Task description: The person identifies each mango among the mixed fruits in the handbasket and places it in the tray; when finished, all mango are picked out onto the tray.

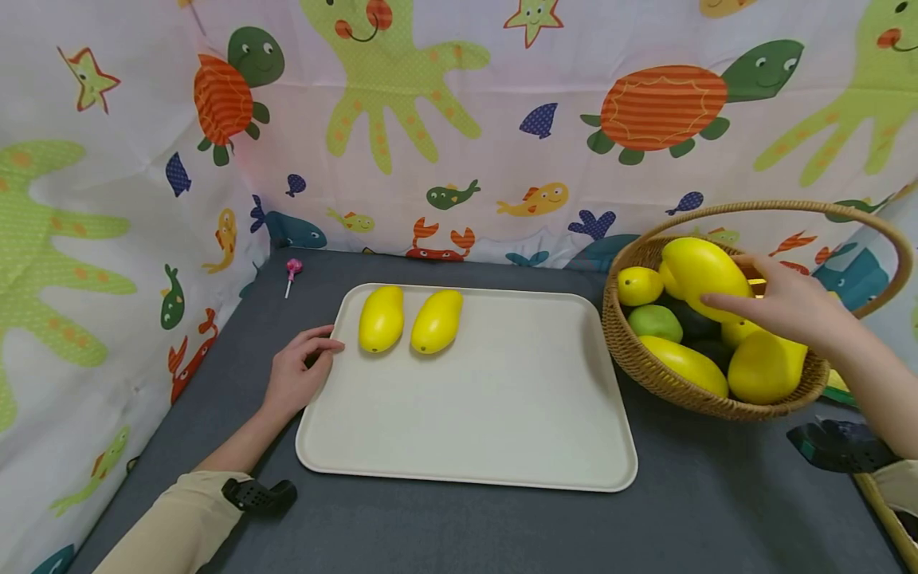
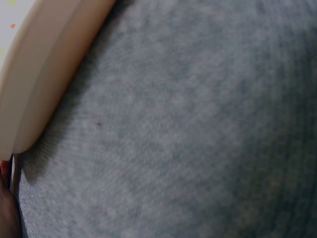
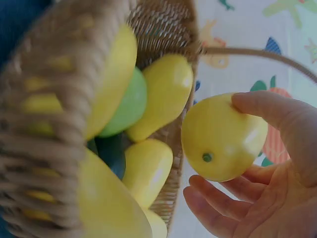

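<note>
My right hand (image 1: 796, 307) holds a yellow mango (image 1: 706, 275) between thumb and fingers, above the near-full wicker basket (image 1: 624, 351). In the right wrist view the mango (image 3: 225, 136) shows its small green stem end, with the thumb on top and fingers beneath. My left hand (image 1: 297, 375) rests at the left edge of the cream tray (image 1: 466, 414), its fingertips touching the rim. On the tray, two yellow mangoes lie side by side toward the upper left, the left mango (image 1: 382, 319) and the right mango (image 1: 437, 321).
More yellow fruit, a green fruit (image 1: 656, 323) and dark fruit fill the basket, whose tall handle (image 1: 782, 206) arches over it. A pink lollipop (image 1: 293, 268) lies behind the tray. Sea-animal cloth (image 1: 445, 119) hangs behind and left of the grey table (image 1: 459, 530).
</note>
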### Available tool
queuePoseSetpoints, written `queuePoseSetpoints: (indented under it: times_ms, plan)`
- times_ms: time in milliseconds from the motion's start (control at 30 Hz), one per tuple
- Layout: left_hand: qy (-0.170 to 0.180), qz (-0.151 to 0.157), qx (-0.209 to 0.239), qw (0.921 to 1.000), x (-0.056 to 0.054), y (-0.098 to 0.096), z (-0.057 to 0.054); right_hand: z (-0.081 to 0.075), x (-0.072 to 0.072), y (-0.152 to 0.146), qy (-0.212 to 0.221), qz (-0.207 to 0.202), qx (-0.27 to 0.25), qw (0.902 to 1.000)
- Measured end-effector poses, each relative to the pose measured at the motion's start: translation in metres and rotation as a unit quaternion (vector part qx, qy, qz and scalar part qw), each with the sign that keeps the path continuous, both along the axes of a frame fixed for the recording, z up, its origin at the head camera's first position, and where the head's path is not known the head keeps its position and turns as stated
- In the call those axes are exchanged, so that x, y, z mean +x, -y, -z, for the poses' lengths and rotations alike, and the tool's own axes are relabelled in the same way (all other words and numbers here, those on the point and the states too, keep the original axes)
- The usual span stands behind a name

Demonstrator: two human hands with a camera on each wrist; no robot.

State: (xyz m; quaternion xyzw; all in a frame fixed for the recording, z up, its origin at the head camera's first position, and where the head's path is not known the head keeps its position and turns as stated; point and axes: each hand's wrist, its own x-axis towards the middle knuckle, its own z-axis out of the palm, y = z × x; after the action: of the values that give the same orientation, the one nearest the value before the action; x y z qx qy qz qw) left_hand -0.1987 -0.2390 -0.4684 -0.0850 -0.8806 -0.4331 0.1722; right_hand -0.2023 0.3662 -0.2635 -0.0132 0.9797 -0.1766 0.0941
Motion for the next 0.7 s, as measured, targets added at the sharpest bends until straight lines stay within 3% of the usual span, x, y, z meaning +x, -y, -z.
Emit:
queuePoseSetpoints:
  times_ms: [267,500,600,700]
  plan:
    - [0.001,-0.001,0.002,1.0000,0.001,0.000,-0.001,0.001,0.028,0.017,-0.004,0.028,-0.082,0.9962]
    - [0.006,-0.004,0.001,1.0000,0.001,0.000,-0.001,0.009,0.044,0.029,-0.023,0.014,-0.174,0.9844]
    - [0.008,-0.004,0.001,1.0000,0.001,0.000,-0.001,0.013,0.048,0.039,-0.010,0.009,-0.236,0.9716]
    - [0.009,-0.004,0.002,1.0000,0.000,0.000,-0.001,0.018,0.051,0.055,0.002,0.018,-0.306,0.9519]
